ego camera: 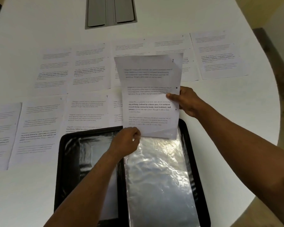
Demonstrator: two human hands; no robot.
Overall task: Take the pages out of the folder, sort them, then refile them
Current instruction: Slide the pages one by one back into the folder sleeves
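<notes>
A black folder [67, 161] lies open on the white table near me, with shiny clear plastic sleeves [159, 174] on its right half. A printed page marked "1" [149, 95] stands over the top of the sleeves, its lower edge at the sleeve mouth. My right hand [185, 102] pinches the page's right edge by the punch holes. My left hand [126, 141] grips the top left corner of the sleeve and the page's lower left corner. Several other printed pages [87, 66] lie flat in two rows beyond and left of the folder.
A grey hatch [111, 12] is set into the table at the far middle. The table's curved edge [269, 145] runs down the right side, with floor beyond it. Pages cover most of the left and far table.
</notes>
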